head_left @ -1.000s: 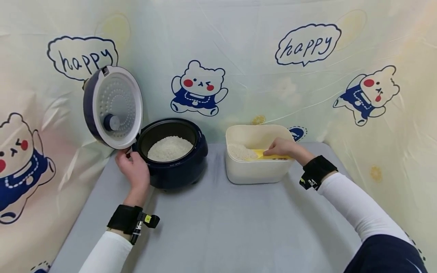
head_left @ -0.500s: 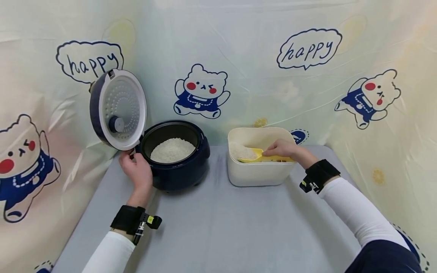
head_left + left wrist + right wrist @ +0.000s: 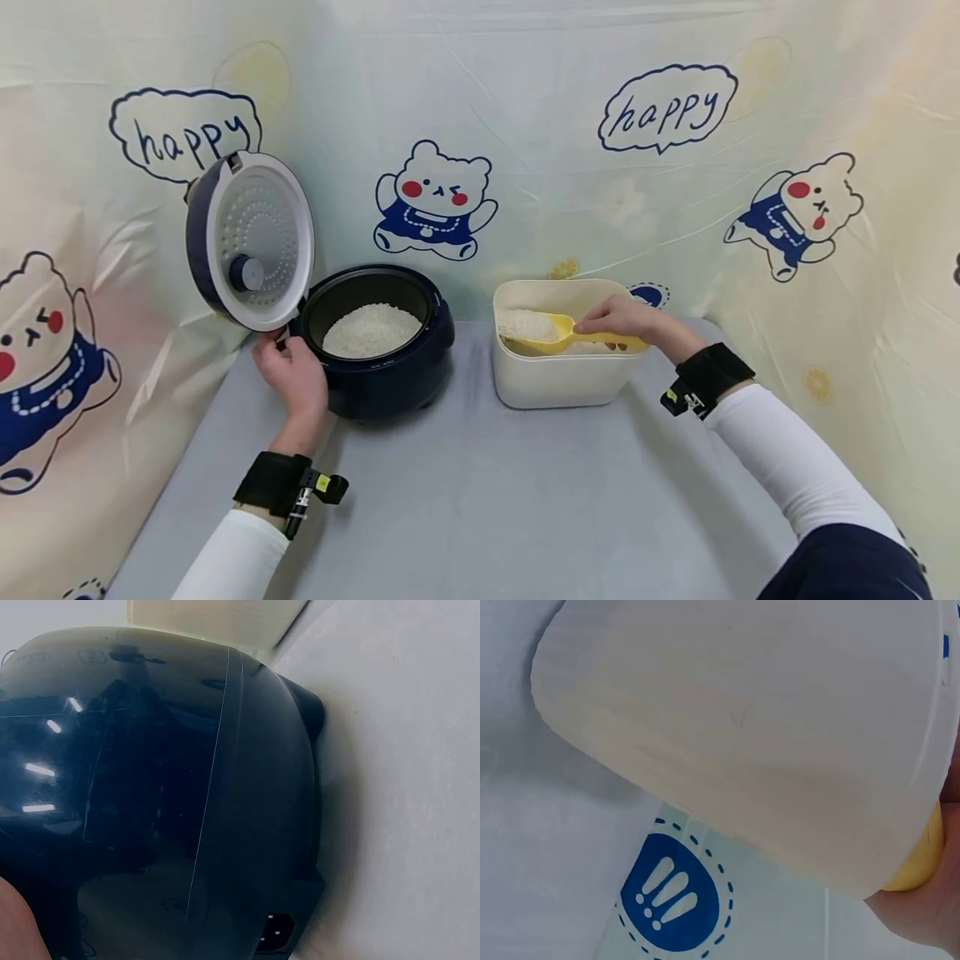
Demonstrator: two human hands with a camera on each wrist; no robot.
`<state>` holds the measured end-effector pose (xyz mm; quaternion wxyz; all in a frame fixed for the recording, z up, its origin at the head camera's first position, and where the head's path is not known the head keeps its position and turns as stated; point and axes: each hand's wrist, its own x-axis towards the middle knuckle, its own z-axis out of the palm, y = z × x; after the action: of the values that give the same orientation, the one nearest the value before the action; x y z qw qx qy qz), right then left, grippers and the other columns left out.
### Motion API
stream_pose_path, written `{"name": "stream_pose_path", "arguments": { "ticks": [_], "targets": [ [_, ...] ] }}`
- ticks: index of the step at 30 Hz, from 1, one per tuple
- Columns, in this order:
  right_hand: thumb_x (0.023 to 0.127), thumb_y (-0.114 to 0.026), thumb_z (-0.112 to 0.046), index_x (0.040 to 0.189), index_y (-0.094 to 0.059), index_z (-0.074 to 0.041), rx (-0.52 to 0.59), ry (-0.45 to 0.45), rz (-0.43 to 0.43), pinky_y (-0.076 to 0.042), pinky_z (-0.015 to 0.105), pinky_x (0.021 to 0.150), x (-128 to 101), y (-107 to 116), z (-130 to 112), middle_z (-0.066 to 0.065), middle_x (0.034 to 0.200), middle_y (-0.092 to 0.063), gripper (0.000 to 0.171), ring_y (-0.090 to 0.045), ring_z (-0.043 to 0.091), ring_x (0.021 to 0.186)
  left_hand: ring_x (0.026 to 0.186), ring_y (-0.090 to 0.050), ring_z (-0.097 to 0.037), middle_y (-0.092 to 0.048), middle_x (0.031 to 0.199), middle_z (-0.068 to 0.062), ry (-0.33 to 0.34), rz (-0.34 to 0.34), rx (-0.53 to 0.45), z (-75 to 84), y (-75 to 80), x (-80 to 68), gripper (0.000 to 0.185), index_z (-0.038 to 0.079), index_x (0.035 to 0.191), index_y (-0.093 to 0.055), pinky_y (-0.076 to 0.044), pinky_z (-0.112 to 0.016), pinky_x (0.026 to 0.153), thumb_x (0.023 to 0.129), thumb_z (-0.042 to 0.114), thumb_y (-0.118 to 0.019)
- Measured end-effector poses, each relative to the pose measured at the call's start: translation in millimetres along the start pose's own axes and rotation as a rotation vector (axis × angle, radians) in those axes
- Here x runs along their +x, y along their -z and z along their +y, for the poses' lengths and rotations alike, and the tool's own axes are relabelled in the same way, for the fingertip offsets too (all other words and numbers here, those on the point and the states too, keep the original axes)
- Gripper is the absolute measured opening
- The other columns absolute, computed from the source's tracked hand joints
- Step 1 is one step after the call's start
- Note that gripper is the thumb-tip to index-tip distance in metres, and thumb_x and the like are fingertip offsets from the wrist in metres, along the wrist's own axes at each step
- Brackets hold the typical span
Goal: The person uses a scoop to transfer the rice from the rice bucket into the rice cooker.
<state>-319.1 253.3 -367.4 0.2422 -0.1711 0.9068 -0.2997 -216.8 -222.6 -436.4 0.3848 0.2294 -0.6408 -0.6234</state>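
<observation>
A dark blue rice cooker (image 3: 390, 367) stands open on the grey table, its white-lined lid (image 3: 251, 242) tilted up at the left and white rice (image 3: 371, 329) in its pot. My left hand (image 3: 292, 375) rests against the cooker's left side near the hinge; the left wrist view shows only the cooker's glossy shell (image 3: 165, 787). To the right sits a cream tub (image 3: 558, 375) of rice. My right hand (image 3: 622, 321) grips the handle of a yellow scoop (image 3: 558, 332) heaped with rice, level with the tub's rim. The right wrist view shows the tub's wall (image 3: 765, 735).
The grey table (image 3: 480, 500) is hemmed in by a cartoon-bear curtain (image 3: 435, 200) behind and on both sides. A blue round sticker (image 3: 671, 889) lies by the tub's far side. Black wrist straps sit on both white sleeves.
The right hand has lifted the yellow scoop from deep in the tub up to its rim, now loaded with rice. The left hand stays at the cooker.
</observation>
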Motion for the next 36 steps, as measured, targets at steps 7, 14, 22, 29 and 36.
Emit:
{"name": "stream_pose_path", "arguments": {
  "ticks": [7, 14, 22, 29, 36],
  "targets": [
    [0.102, -0.067, -0.038, 0.108, -0.077, -0.005, 0.044, 0.008, -0.001, -0.041, 0.028, 0.055, -6, 6, -3, -0.003, 0.062, -0.043, 0.035, -0.046, 0.017, 0.054, 0.113, -0.042, -0.012, -0.045, 0.135, -0.008, 0.011, 0.006, 0.004, 2.0, 0.0, 1.0, 0.038, -0.007, 0.135, -0.055, -0.033, -0.023, 0.096, 0.103, 0.006, -0.040],
    [0.100, -0.069, -0.042, 0.107, -0.080, -0.009, 0.045, 0.003, 0.040, -0.042, 0.029, 0.060, -16, 10, -4, -0.002, 0.063, -0.046, 0.036, -0.049, 0.018, 0.058, 0.113, -0.041, -0.013, -0.046, 0.134, -0.008, 0.000, -0.002, -0.009, 3.4, 0.0, 0.8, 0.039, -0.007, 0.135, -0.056, -0.033, -0.024, 0.095, 0.103, 0.008, -0.040],
    [0.100, -0.067, -0.045, 0.123, -0.077, -0.008, 0.071, -0.016, 0.087, -0.046, 0.031, 0.066, -28, 8, 2, 0.005, 0.085, -0.058, 0.045, -0.056, 0.022, 0.070, 0.111, -0.042, -0.012, -0.047, 0.133, -0.009, -0.005, 0.005, 0.000, 0.7, -0.5, 0.4, 0.038, -0.007, 0.135, -0.056, -0.033, -0.023, 0.094, 0.102, 0.006, -0.040],
    [0.101, -0.067, -0.045, 0.115, -0.078, -0.009, 0.113, 0.024, 0.126, -0.046, 0.033, 0.068, -33, 5, 8, 0.006, 0.086, -0.055, 0.040, -0.056, 0.025, 0.074, 0.111, -0.042, -0.013, -0.047, 0.134, -0.010, -0.001, 0.001, 0.008, -2.1, -0.4, -0.4, 0.038, -0.008, 0.134, -0.056, -0.033, -0.024, 0.093, 0.103, 0.007, -0.041],
    [0.101, -0.067, -0.042, 0.114, -0.078, -0.010, 0.173, 0.076, 0.159, -0.045, 0.032, 0.067, -34, 2, 9, 0.008, 0.083, -0.055, 0.036, -0.056, 0.026, 0.072, 0.113, -0.041, -0.012, -0.046, 0.133, -0.007, 0.000, -0.004, 0.007, 1.6, 1.2, 1.3, 0.036, -0.006, 0.133, -0.056, -0.033, -0.024, 0.098, 0.103, 0.008, -0.041]
  ]
}}
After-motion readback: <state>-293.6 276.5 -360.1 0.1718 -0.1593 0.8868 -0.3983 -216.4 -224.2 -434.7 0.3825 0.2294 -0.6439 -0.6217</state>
